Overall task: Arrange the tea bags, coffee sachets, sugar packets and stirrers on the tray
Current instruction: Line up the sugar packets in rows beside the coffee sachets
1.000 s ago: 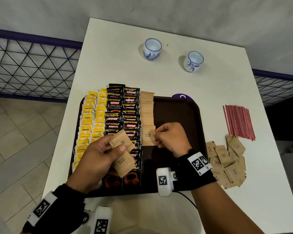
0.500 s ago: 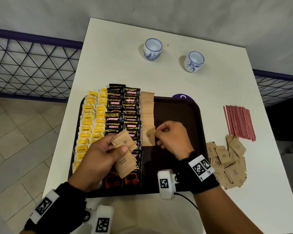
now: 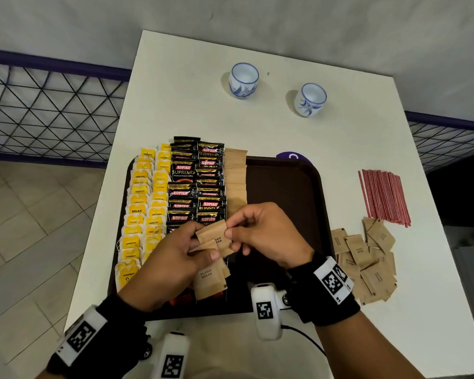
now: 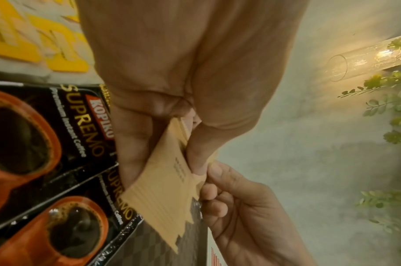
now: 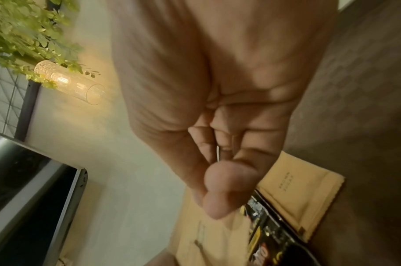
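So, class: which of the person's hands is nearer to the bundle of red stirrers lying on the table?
Right. The right hand is over the tray's middle, with the red stirrers off to its right beyond the tray's edge. The left hand is farther left, over the coffee sachets.

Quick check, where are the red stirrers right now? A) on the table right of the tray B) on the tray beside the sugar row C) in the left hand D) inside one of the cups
A: the red stirrers lie in a bundle on the white table, right of the tray and just beyond the loose sugar packets.
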Motion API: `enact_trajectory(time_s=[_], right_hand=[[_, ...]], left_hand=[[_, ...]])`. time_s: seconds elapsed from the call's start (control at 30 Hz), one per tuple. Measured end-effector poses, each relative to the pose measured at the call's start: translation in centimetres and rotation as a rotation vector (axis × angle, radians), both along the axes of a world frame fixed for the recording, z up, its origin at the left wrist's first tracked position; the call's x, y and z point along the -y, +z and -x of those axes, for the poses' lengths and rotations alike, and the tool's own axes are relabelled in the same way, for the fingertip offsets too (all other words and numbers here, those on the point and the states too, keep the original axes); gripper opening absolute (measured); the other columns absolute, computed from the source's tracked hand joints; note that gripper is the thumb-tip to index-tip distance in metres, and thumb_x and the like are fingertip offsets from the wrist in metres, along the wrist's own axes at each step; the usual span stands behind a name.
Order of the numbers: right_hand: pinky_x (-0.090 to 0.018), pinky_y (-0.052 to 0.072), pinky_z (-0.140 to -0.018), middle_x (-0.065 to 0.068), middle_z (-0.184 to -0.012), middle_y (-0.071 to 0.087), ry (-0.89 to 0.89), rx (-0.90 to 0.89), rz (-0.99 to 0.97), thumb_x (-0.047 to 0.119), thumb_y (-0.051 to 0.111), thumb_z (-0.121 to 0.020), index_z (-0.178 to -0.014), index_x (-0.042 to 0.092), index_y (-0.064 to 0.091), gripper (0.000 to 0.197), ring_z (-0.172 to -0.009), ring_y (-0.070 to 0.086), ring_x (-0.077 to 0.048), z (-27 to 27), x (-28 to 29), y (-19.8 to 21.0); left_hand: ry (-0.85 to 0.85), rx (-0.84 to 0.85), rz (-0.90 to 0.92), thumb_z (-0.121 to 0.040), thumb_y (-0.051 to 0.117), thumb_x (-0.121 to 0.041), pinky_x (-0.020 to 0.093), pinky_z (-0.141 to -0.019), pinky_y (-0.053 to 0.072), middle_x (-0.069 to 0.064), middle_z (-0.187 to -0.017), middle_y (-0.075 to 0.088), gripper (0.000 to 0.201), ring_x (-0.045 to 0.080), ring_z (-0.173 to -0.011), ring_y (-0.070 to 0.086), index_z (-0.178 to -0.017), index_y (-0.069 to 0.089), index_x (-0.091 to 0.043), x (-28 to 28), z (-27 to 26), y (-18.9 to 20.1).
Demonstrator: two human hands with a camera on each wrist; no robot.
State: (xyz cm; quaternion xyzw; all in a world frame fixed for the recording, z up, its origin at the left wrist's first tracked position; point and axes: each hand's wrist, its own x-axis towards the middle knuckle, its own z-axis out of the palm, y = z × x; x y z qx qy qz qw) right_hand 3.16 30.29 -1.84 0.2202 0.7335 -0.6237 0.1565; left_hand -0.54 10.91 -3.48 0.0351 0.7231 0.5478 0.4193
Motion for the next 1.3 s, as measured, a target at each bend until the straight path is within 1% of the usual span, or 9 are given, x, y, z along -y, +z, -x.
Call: enact_trajectory(time_s=[0.1, 0.17, 0.23, 0.37, 0.5, 0.73, 1.1, 1.23, 1.3], right_hand=[[-0.022, 0.049, -0.045, -0.012, -0.061, 0.066, -0.157, -0.004, 0.016, -0.007, 0.072, -0.084, -0.085, 0.000, 0.068, 0.008, -0.051, 0.062, -0.019, -0.1, -1.3, 0.2], [-0.022, 0.050, -0.045, -0.015, -0.063, 0.066, -0.280, 0.009, 0.026, -0.009, 0.070, -0.084, -0.088, -0.006, 0.067, 0.006, -0.051, 0.062, -0.019, -0.1, -3.0, 0.2], [-0.024, 0.052, -0.048, -0.018, -0.066, 0.067, -0.323, 0.057, -0.002, -0.008, 0.070, -0.085, -0.091, -0.007, 0.067, 0.007, -0.053, 0.064, -0.021, -0.2, -4.4, 0.0], [-0.024, 0.053, -0.048, -0.019, -0.067, 0.066, -0.316, 0.153, -0.016, -0.009, 0.069, -0.086, -0.087, -0.004, 0.066, 0.006, -0.052, 0.064, -0.021, -0.6, -4.7, -0.8], [-0.023, 0.054, -0.048, -0.016, -0.064, 0.065, -0.327, 0.183, 0.012, -0.010, 0.067, -0.087, -0.088, -0.006, 0.064, 0.005, -0.051, 0.064, -0.019, -0.8, -3.6, -1.9], [-0.023, 0.053, -0.047, -0.012, -0.055, 0.063, -0.330, 0.222, -0.011, -0.007, 0.067, -0.087, -0.084, -0.001, 0.062, 0.009, -0.049, 0.064, -0.018, -0.1, -2.5, -3.1], [-0.032, 0.058, -0.056, -0.017, -0.062, 0.068, -0.341, 0.200, -0.080, -0.010, 0.057, -0.085, -0.082, 0.000, 0.063, 0.012, -0.060, 0.072, -0.029, -0.1, -1.9, -3.8], [-0.038, 0.059, -0.062, -0.016, -0.068, 0.071, -0.346, 0.154, -0.130, -0.001, 0.065, -0.086, -0.086, 0.004, 0.064, 0.005, -0.062, 0.073, -0.032, -0.4, -1.9, -3.7], [-0.034, 0.057, -0.055, -0.012, -0.074, 0.072, -0.306, 0.088, -0.207, 0.007, 0.070, -0.087, -0.086, 0.010, 0.065, 0.006, -0.061, 0.072, -0.029, -0.7, -1.7, -3.0]], left_hand=[[-0.005, 0.023, 0.013, -0.093, 0.066, 0.002, 0.043, -0.085, 0.060, 0.003, -0.105, 0.078, 0.027, 0.020, -0.099, 0.074, -0.110, 0.060, -0.019, 0.4, 0.1, 0.0], [-0.001, 0.054, 0.014, -0.095, 0.059, 0.007, 0.042, -0.081, 0.060, 0.006, -0.103, 0.078, 0.030, 0.023, -0.097, 0.074, -0.112, 0.059, -0.018, 0.8, 0.3, -0.2], [0.018, 0.075, 0.018, -0.095, 0.054, 0.013, 0.032, -0.071, 0.058, 0.007, -0.102, 0.079, 0.035, 0.020, -0.094, 0.075, -0.114, 0.058, -0.016, 1.2, 0.4, -0.1], [0.026, 0.084, 0.012, -0.092, 0.047, 0.021, 0.022, -0.063, 0.056, 0.006, -0.098, 0.079, 0.042, 0.014, -0.087, 0.075, -0.113, 0.058, -0.014, 1.6, 0.5, 0.2], [0.036, 0.077, 0.007, -0.092, 0.051, 0.018, 0.033, -0.074, 0.057, 0.011, -0.105, 0.077, 0.042, 0.028, -0.100, 0.071, -0.116, 0.059, -0.015, 1.7, 0.4, 0.3], [0.051, 0.077, -0.018, -0.092, 0.055, 0.016, 0.030, -0.074, 0.057, 0.006, -0.106, 0.077, 0.040, 0.025, -0.097, 0.072, -0.116, 0.060, -0.016, 1.7, 0.3, 0.4], [0.066, 0.044, -0.096, -0.089, 0.065, 0.012, 0.028, -0.074, 0.059, 0.002, -0.107, 0.077, 0.046, 0.019, -0.097, 0.073, -0.115, 0.066, -0.026, 1.5, 0.1, 0.7], [0.127, 0.063, -0.133, -0.087, 0.067, 0.012, 0.026, -0.069, 0.061, 0.005, -0.102, 0.077, 0.046, 0.021, -0.093, 0.075, -0.116, 0.067, -0.023, 1.1, 0.1, 0.7], [0.157, 0.039, -0.139, -0.086, 0.069, 0.012, 0.027, -0.069, 0.061, 0.006, -0.100, 0.077, 0.046, 0.021, -0.092, 0.075, -0.117, 0.067, -0.022, 0.8, 0.1, 0.6]])
